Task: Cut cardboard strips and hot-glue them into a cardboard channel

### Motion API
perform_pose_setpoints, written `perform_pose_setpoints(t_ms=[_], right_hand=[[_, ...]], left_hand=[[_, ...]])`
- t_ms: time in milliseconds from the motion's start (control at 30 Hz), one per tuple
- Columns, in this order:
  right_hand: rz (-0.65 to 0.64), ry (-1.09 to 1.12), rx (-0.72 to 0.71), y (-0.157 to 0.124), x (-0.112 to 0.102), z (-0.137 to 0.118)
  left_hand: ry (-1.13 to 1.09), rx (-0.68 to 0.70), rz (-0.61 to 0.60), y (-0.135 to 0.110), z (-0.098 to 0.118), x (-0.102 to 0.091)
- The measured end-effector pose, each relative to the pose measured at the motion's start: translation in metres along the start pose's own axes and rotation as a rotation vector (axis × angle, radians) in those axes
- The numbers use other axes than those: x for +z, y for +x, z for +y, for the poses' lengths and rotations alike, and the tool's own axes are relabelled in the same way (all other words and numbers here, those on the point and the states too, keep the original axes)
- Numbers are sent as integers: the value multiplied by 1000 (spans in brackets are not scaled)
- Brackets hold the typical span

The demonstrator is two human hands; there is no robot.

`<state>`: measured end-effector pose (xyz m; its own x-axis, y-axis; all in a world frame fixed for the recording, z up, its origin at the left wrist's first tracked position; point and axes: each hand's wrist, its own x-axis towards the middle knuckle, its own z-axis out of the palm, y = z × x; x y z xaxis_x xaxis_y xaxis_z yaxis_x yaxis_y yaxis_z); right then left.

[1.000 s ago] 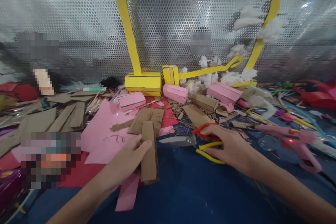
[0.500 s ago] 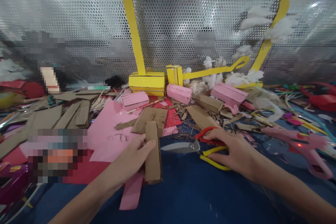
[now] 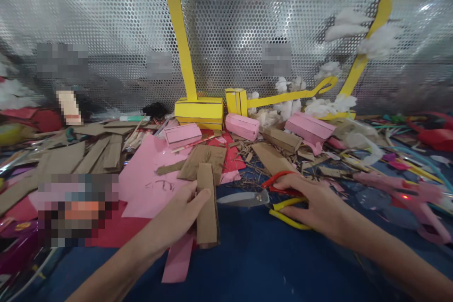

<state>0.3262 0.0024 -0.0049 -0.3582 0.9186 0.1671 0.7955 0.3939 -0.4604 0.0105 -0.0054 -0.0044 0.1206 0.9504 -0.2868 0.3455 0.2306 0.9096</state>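
Observation:
My left hand (image 3: 189, 207) grips a narrow cardboard strip (image 3: 206, 219) upright, thumb across its front face. In my right hand (image 3: 300, 198) is a pair of scissors (image 3: 244, 199) with one red and one yellow handle. The scissors point left, their blade tips at the strip's right edge; whether they touch it I cannot tell. Below my left hand a pink paper strip (image 3: 179, 259) sticks out. Behind the cardboard strip lie a cardboard piece (image 3: 189, 170) with torn patches and a pink sheet (image 3: 141, 174) with dark marks.
Pink boxes (image 3: 242, 126) and a yellow box (image 3: 198, 112) with a tall strip stand along the back by the perforated silver wall (image 3: 226, 14). A pink glue gun (image 3: 406, 193) with a lit red light lies right. Cardboard scraps (image 3: 63, 158) pile up on the left.
The view has shifted very slightly. Both hands, the cardboard strip and the scissors keep practically the same positions.

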Motion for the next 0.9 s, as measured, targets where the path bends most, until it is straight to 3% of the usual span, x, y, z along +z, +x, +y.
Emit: perform_pose_setpoints(t_ms=[533,900], right_hand=[[-85,43,-36,-5,-6,13],[-110,44,-42,-4,-4,19]], left_hand=[[-143,-107,-63,1,-4,-1],[-127,-85,-79,-1,-4,-1]])
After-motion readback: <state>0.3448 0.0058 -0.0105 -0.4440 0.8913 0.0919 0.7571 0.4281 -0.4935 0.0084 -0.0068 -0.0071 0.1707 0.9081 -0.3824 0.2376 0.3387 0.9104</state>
